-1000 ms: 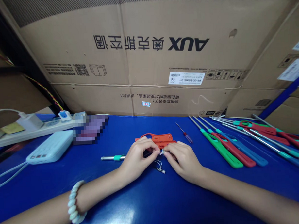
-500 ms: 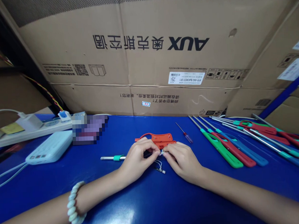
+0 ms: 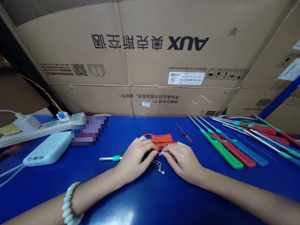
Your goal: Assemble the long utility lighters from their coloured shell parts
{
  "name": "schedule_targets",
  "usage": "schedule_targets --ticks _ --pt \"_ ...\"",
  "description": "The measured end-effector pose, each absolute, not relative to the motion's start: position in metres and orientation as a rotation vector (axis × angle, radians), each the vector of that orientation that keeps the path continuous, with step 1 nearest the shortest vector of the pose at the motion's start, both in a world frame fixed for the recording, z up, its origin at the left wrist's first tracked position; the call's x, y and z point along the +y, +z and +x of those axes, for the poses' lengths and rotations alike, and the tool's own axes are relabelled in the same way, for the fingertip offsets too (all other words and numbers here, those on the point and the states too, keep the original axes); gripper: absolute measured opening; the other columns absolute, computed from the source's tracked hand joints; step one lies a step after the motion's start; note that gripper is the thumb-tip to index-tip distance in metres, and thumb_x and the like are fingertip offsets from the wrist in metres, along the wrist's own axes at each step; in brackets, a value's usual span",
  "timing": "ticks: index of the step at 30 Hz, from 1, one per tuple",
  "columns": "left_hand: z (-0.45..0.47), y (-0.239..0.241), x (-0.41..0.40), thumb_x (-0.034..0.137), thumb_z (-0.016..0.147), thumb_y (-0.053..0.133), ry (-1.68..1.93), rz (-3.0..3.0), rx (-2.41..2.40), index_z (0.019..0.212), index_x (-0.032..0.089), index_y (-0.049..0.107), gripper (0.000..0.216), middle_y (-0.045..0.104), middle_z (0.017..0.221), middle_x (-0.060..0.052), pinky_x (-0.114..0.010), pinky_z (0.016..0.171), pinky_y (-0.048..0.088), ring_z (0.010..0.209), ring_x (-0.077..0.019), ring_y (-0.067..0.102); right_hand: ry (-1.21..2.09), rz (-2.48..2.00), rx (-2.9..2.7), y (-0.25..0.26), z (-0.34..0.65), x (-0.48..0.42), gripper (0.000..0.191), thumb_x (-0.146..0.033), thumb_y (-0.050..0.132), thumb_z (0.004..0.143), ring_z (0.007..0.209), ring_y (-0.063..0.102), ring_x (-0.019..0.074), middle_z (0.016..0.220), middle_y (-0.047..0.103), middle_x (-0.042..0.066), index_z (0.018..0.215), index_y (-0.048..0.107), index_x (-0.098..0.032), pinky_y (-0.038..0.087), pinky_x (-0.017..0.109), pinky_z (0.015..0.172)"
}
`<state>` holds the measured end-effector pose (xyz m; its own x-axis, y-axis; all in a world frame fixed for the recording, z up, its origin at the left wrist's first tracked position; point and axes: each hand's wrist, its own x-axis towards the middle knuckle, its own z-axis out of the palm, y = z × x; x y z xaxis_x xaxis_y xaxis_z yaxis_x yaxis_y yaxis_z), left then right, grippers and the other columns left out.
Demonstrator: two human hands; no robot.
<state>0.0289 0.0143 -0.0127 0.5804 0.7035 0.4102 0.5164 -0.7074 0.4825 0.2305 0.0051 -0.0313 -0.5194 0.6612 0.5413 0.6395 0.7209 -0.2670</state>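
Note:
An orange lighter casing (image 3: 162,138) lies opened in two halves just beyond my fingertips, showing its inside. My right hand (image 3: 184,160) is closed in a pinch on a small whitish part (image 3: 161,153) at the casing's near edge. Curled beside it, my left hand (image 3: 138,159) has thumb and fingertips close together; what they hold, if anything, is hidden. A metal lighter tube (image 3: 108,158) with a teal collar runs under my left hand. Thin white wires (image 3: 158,163) loop below the hands to a small dark piece with a white end (image 3: 160,171).
A screwdriver (image 3: 185,134) lies beyond my right hand. Several long lighters, among them a green one (image 3: 225,151), lie at the right. At the left are a power bank (image 3: 48,150) and a power strip (image 3: 49,126). A large cardboard box (image 3: 143,66) walls the back.
My left hand has shifted slightly left, its fingertips drawing away from the whitish part. My right hand stays nearly in place. The view has moved slightly.

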Motion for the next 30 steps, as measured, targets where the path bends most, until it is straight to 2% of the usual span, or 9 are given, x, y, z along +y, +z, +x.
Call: schedule_targets --ticks 6,30 --pt "0.0287 -0.0134 0.0159 0.020 0.095 0.045 0.781 2.577 0.947 0.088 0.019 0.061 0.018 0.067 0.092 -0.003 -0.033 0.081 0.036 0.087 -0.0199 0.052 0.029 -0.986 -2.303 -0.0306 0.2300 0.0045 0.031 -0.025 0.035 0.098 0.062 0.053 0.0155 0.072 0.065 0.004 0.079 0.058 -0.017 0.036 0.028 0.064" --pt "0.0327 -0.0178 0.0179 0.018 0.094 0.037 0.744 2.631 0.859 0.075 0.017 0.053 0.025 0.057 0.074 -0.004 -0.029 0.068 0.036 0.074 -0.0182 0.044 -0.026 -0.932 -2.327 -0.0324 0.2292 0.0047 0.030 -0.025 0.036 0.098 0.064 0.057 0.0164 0.074 0.067 0.006 0.080 0.059 -0.017 0.037 0.029 0.065"
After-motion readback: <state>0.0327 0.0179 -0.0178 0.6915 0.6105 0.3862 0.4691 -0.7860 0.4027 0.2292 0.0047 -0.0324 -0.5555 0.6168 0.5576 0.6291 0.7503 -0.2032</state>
